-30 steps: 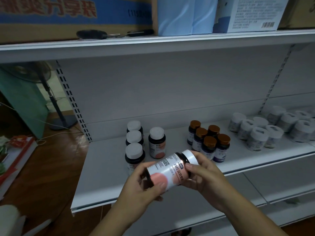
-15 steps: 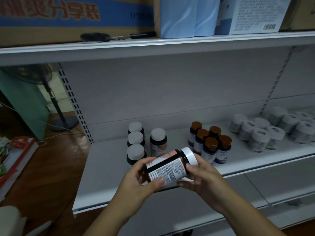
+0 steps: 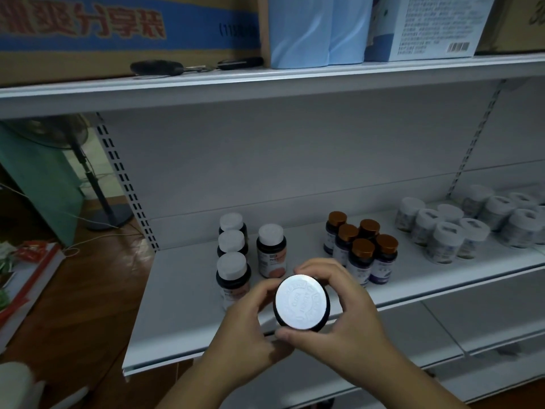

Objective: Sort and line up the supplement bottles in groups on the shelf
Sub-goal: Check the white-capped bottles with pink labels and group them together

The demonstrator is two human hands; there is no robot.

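Observation:
Both hands hold a dark supplement bottle with a white cap (image 3: 301, 302) in front of the shelf, its cap turned toward the camera. My left hand (image 3: 247, 329) curls round its left side and my right hand (image 3: 345, 317) wraps its right side, thumb under the cap. On the white shelf (image 3: 182, 290) behind stand several matching white-capped dark bottles (image 3: 233, 267), one of them (image 3: 271, 249) in a second column. To their right stands a cluster of brown-capped dark bottles (image 3: 362, 252). Farther right is a group of pale white-lidded jars (image 3: 448, 231).
An upper shelf (image 3: 265, 81) overhead carries a cardboard box, blue packs and a dark tool. Left of the rack a fan stand (image 3: 91, 187) rises from the wooden floor, with red-and-white boxes (image 3: 26, 278) near the left edge. A lower shelf (image 3: 472, 323) sits below right.
The bottle lay sideways with its label showing; the hands have turned it so the white cap faces the camera. Both hands stayed on it throughout.

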